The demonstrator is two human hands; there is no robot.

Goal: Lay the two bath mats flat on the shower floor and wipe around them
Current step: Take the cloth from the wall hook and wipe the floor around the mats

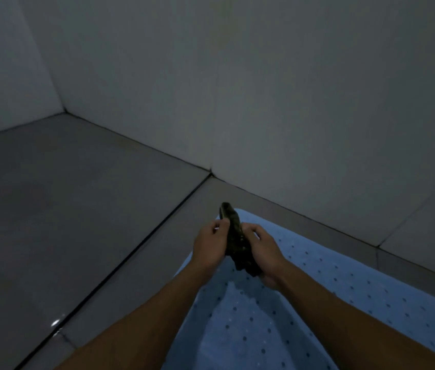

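Dark cloth [233, 236] gripped between left hand [211, 243] and right hand [263, 252].

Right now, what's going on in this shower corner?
A person holds a dark, bunched-up cloth between both hands, the left hand gripping one side and the right hand the other. Below them a light blue perforated bath mat lies flat on the grey tiled floor, close to the pale wall. Only one mat is in view. The cloth is not touching the floor yet.

Perforated rubbery mat [304, 303], glossy floor tiles [64, 222]
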